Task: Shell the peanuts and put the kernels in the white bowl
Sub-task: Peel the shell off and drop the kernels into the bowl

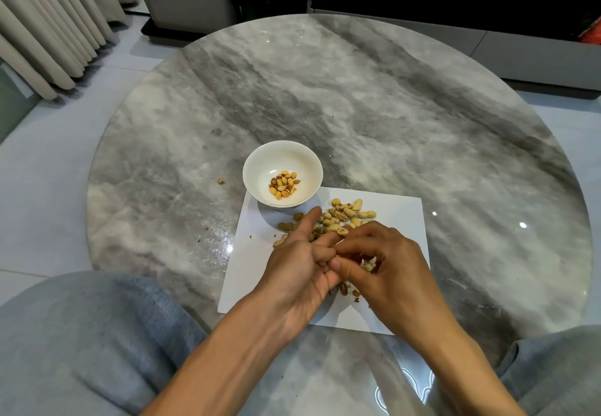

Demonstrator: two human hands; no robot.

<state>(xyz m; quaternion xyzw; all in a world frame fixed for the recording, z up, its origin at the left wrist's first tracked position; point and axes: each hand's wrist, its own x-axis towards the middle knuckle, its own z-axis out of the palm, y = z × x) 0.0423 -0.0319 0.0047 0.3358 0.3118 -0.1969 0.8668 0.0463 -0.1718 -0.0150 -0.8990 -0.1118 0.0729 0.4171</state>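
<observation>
A white bowl (282,173) holds several shelled kernels (283,183) and stands at the far left corner of a white paper sheet (390,217). A pile of unshelled peanuts (349,212) lies on the sheet just behind my hands. My right hand (387,262) curls its fingers round a cracked peanut (369,264) above the sheet. My left hand (300,259) meets it from the left, its index finger straight and pointing toward the bowl, the other fingers bent against the right hand's fingertips. Broken shell pieces (346,288) lie on the sheet under my hands.
The sheet lies on a round grey marble table (374,106). A few shell crumbs (221,181) sit on the tabletop left of the bowl. My knees in grey trousers (81,334) flank the near table edge. Curtains (42,18) hang at far left, a low cabinet (487,9) stands behind.
</observation>
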